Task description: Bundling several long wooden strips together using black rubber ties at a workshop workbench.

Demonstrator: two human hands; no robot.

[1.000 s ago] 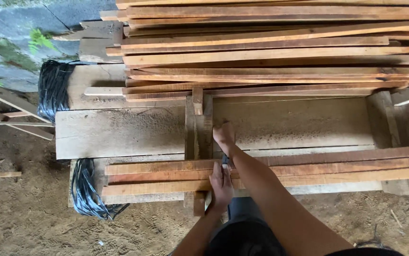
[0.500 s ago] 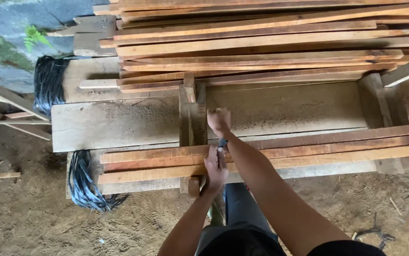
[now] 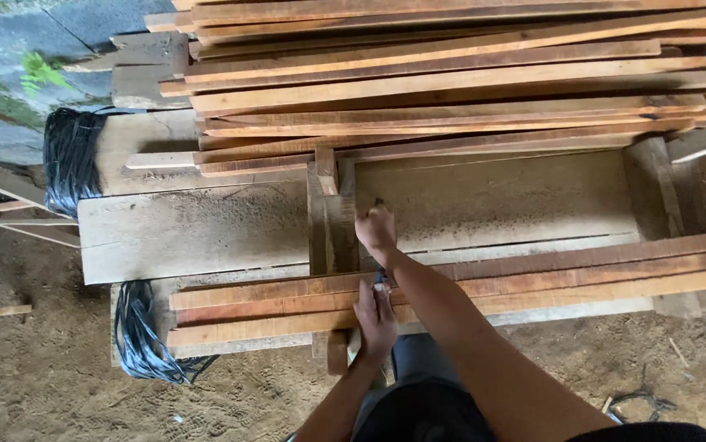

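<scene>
The right hand point(image 3: 377, 231) rests clenched on the counter point(image 3: 205, 233) beside an upright wooden block point(image 3: 330, 217); the left hand point(image 3: 376, 315) presses released on reddish slats point(image 3: 271, 299) lying near the front edge; nothing is lifted yet.

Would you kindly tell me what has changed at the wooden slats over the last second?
Little: the right hand stays on the upright wooden crosspiece, the left hand on the near reddish-brown wooden slats. Nothing was gripped or released; the slat stack is unmoved.
</scene>
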